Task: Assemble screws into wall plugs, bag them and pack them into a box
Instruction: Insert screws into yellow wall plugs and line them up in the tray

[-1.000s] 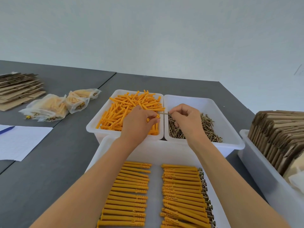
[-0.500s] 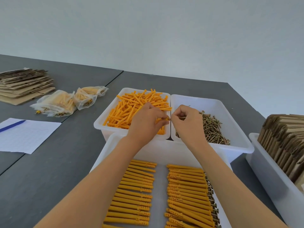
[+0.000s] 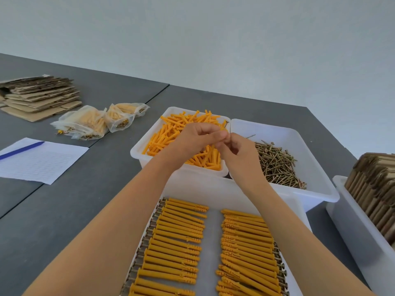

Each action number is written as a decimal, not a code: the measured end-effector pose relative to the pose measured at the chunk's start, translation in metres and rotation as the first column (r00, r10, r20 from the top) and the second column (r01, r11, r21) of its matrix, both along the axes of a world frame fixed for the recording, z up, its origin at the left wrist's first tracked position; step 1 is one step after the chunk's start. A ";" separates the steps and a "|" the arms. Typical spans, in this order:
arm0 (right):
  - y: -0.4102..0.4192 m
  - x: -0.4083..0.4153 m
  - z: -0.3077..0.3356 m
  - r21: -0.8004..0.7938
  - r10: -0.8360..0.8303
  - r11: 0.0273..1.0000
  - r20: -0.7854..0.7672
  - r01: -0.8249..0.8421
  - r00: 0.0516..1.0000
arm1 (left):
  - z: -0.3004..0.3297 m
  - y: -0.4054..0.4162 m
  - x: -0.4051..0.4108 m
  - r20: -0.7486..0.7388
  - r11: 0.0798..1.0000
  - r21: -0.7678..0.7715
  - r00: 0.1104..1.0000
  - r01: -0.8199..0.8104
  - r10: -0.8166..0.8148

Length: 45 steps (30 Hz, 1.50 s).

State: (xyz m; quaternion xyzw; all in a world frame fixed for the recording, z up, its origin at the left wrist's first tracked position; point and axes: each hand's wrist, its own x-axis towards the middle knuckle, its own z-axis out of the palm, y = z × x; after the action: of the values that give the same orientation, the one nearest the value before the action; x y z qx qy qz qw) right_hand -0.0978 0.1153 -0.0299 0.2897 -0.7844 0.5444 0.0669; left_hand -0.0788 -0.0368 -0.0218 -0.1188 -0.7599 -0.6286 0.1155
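Hands meet above the seam between the two far bins: left hand and right hand touch at the fingertips, fingers of both curled narrow. Left hand pinches an orange wall plug, mostly hidden by the fingers; a screw head shows at its far end. Right hand's fingers are pinched together against the left fingertips; what they hold, I cannot tell. Far left bin, white plastic, holds loose orange wall plugs. Far right bin, white, touching the first, holds a pile of loose brass-coloured screws. Near tray, white, holds two rows of assembled plugs: left row with screw heads pointing left, right row with screw heads pointing right. Grey table carries, at far left, a stack of flattened cardboard boxes, clear filled bags beside it, and a gridded paper sheet with a blue pen on it. Another white bin at right holds upright folded cardboard.
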 end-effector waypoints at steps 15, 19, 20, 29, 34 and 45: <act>-0.009 0.019 0.012 0.126 0.299 0.919 0.392 -0.373 0.870 | -0.007 -0.036 -0.006 0.303 0.894 0.396 0.949 -0.211 0.090; -0.028 0.040 -0.011 0.821 0.332 0.531 0.027 -0.211 0.943 | -0.013 -0.049 -0.007 0.361 0.738 0.527 0.897 -0.422 0.255; -0.035 0.047 -0.018 0.890 0.342 0.447 -0.077 -0.090 0.937 | -0.013 -0.050 -0.007 0.372 0.706 0.545 0.885 -0.452 0.279; -0.061 0.065 -0.047 0.936 0.346 0.347 -0.194 0.067 0.918 | -0.012 -0.039 -0.008 0.366 0.782 0.415 0.872 -0.465 0.325; -0.060 0.064 -0.051 0.914 0.340 0.401 -0.212 0.063 0.916 | -0.010 -0.037 -0.014 0.398 0.808 0.347 0.855 -0.476 0.333; 0.010 -0.013 -0.001 0.378 -0.259 0.838 -0.357 0.393 0.897 | -0.033 -0.014 -0.014 -0.074 0.662 -0.676 0.924 -0.323 0.375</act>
State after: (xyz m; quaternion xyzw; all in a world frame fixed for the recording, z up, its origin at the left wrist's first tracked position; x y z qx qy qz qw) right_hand -0.1105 0.1256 -0.0306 0.2348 -0.9063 0.2839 0.2070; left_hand -0.0929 -0.0508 -0.0550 0.0179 -0.9477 -0.2784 0.1552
